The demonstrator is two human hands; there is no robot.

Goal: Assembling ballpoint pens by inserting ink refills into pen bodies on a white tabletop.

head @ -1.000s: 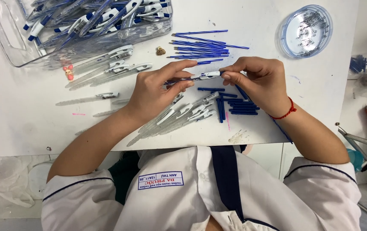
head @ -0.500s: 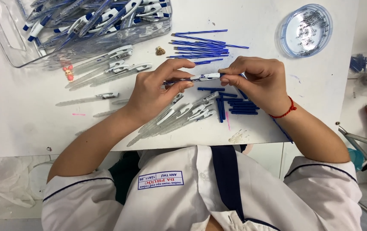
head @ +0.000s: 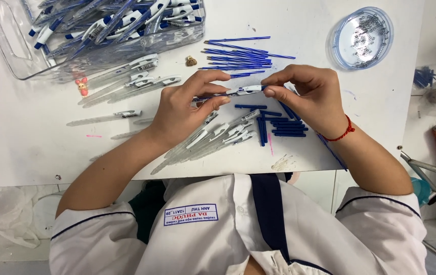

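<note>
Holding almost exactly as half a second and a full second ago, both hands meet at the centre of the head view over the white table (head: 35, 153). The left hand (head: 185, 107) pinches the barrel end of a pen (head: 238, 91) between thumb and fingertips, and the right hand (head: 312, 97) pinches the white clip end, fingers pressed together around it. The pen lies level between them, just above the table surface. Little has shifted: the grip looks slightly tighter and the hands a touch closer, which I judge means the two pen parts are being pushed together, though the joint itself is too small to see clearly.

Below the hands lie clear pen barrels (head: 213, 140) and short blue tubes (head: 284, 127). Thin blue refills (head: 238, 53) sit above them. A clear bin of finished pens (head: 126, 20) fills the upper left of the frame, and a round blue lid with small metal parts (head: 363, 38) sits at upper right.
</note>
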